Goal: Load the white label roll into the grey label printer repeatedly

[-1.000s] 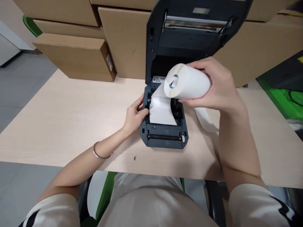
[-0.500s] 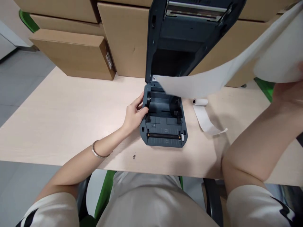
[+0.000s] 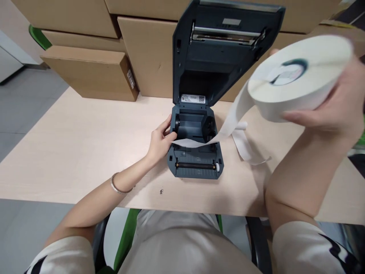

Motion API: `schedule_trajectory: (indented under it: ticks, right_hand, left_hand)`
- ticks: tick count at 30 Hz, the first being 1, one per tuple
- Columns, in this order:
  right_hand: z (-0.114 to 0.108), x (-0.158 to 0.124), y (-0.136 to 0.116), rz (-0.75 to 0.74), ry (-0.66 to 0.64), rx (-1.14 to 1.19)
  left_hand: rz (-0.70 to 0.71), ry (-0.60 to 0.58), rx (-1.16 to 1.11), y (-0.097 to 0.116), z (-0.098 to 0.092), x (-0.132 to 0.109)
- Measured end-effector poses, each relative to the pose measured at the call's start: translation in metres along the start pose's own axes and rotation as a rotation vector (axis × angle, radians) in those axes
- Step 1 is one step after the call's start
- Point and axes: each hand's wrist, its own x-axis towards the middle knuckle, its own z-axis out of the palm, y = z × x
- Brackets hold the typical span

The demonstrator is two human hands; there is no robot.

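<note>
The dark blue-grey, open-lidded printer (image 3: 211,61) looks like matt plastic — its long silvery bar (image 3: 225,33) like glossy metal. The thick white roll (image 3: 322,72) is smooth paper. Near the back-left corner of the smooth, pale, wood-look table (image 3: 99,144), the flat brown box (image 3: 82,76) is matt cardboard.

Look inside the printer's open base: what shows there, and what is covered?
At the front of the base runs a black roller; farther back, black fittings sit at both sides. The white paper strip crosses the middle, hiding what lies behind it.
</note>
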Motion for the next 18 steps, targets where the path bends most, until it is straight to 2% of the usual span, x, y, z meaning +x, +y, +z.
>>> schedule_trajectory:
  ticks: [2,5,13,18]
  right_hand:
    - [0.008,0.003,-0.012,0.024,-0.079,0.047]
    - [0.019,0.006,-0.017,0.093,-0.120,0.078]
    - [0.053,0.017,0.005,0.188,-0.219,0.103]
    - [0.060,0.021,0.017,0.245,-0.234,0.025]
  left_hand:
    - [-0.022,0.007,-0.007,0.001,0.000,-0.001]
    - [-0.033,0.021,-0.005,0.003,0.001,-0.001]
    - [-0.022,0.007,0.000,0.005,0.000,-0.003]
    - [0.001,0.008,0.030,0.002,-0.001,-0.002]
